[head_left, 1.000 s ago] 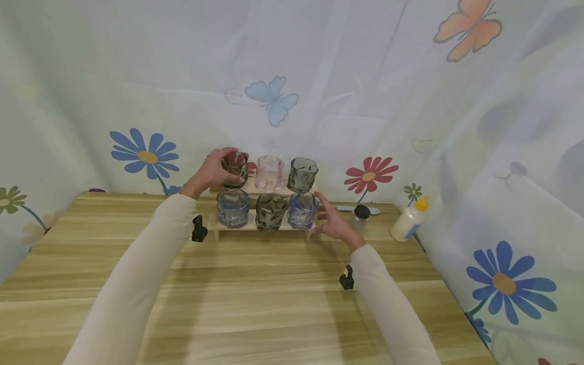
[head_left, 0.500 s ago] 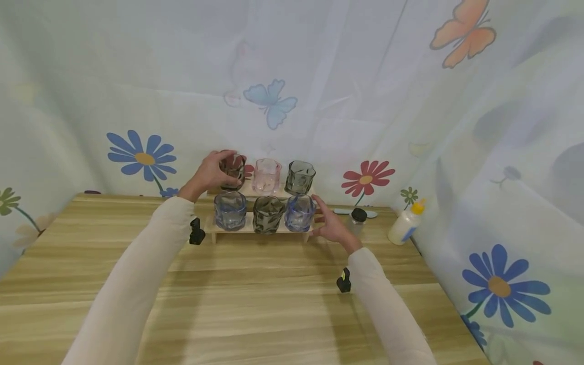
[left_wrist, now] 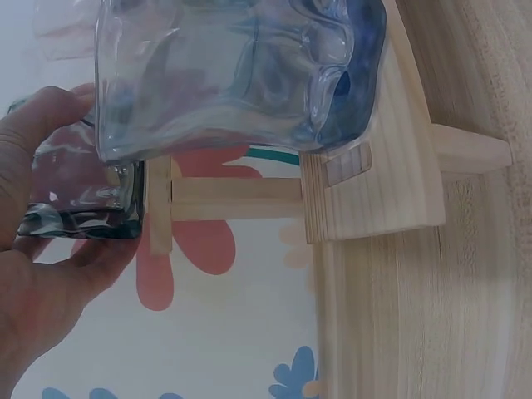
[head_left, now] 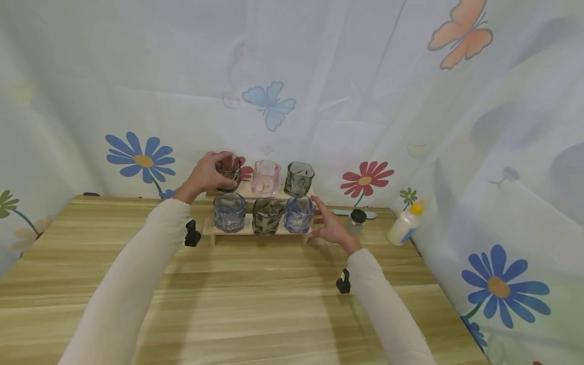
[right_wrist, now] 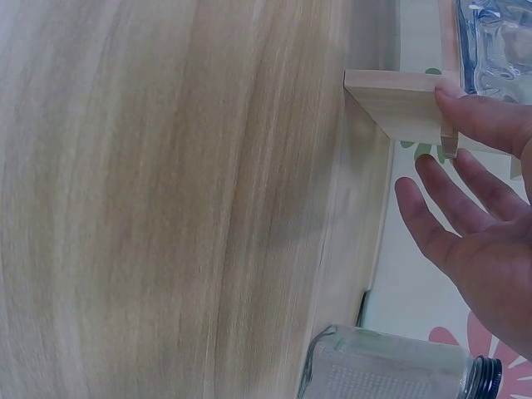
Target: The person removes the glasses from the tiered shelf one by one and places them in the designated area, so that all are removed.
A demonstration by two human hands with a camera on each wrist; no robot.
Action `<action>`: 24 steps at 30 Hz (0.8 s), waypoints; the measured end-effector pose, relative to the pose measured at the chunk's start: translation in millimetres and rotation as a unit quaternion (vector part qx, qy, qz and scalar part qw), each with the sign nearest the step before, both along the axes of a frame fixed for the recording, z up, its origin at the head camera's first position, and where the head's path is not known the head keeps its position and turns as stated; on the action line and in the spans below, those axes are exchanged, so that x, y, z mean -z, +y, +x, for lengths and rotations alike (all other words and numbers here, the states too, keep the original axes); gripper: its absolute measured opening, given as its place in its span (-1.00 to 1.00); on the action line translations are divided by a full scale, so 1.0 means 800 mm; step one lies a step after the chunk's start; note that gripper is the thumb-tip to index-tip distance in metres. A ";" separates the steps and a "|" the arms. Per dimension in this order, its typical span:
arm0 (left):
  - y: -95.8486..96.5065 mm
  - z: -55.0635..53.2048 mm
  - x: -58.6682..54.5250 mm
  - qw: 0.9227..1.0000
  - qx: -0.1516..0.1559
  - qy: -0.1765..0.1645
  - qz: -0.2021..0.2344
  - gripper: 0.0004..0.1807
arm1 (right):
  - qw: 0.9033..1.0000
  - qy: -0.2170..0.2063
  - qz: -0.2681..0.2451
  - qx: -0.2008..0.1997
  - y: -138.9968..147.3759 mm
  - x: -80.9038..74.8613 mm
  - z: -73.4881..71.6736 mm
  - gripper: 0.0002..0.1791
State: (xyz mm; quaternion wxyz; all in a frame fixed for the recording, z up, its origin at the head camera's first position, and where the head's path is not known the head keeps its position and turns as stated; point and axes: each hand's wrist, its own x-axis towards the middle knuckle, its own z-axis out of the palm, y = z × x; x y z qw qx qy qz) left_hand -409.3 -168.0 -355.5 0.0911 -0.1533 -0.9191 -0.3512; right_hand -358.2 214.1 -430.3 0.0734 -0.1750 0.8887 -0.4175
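Observation:
A two-step wooden stand (head_left: 208, 227) carries glass tumblers in two rows. My left hand (head_left: 205, 175) grips a dark smoky tumbler (head_left: 232, 176) at the upper step's left end, thumb low on its side and fingers over its rim. In the left wrist view, that tumbler's base lies right at the end of the upper shelf (left_wrist: 160, 204). Beside it stand a pink tumbler (head_left: 265, 178) and a grey-green one (head_left: 300, 179). Below are two blue tumblers (head_left: 229, 214) with a dark one (head_left: 267, 217) between. My right hand (head_left: 331, 226) has spread fingers, its thumb against the lower shelf's end.
A clear jar with a black lid (head_left: 358, 216) stands right of my right hand. Behind it lies a pale flat strip (head_left: 342, 212). Farther right is a bottle with a yellow cap (head_left: 405, 227). A printed curtain (head_left: 191, 111) hangs close behind the stand.
My left hand has shifted slightly left with the dark smoky tumbler, widening its gap to the pink one. The right hand keeps its place at the stand. The head view has tilted a little.

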 end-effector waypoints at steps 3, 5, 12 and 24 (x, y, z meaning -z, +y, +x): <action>-0.003 -0.001 0.001 1.000 -0.002 0.001 0.001 -0.04 | 1.000 0.001 0.003 0.000 0.000 -0.001 0.000 0.21; -0.005 0.000 0.000 1.000 -0.001 0.000 0.002 -0.04 | 1.000 0.001 0.004 -0.001 0.000 -0.001 -0.001 0.22; -0.012 0.005 -0.006 1.000 0.004 0.005 0.002 -0.05 | 1.000 -0.008 -0.005 -0.002 -0.001 -0.003 0.002 0.21; -0.031 0.027 -0.017 1.000 0.001 0.019 -0.002 -0.06 | 1.000 -0.005 0.000 -0.003 0.000 -0.003 0.001 0.21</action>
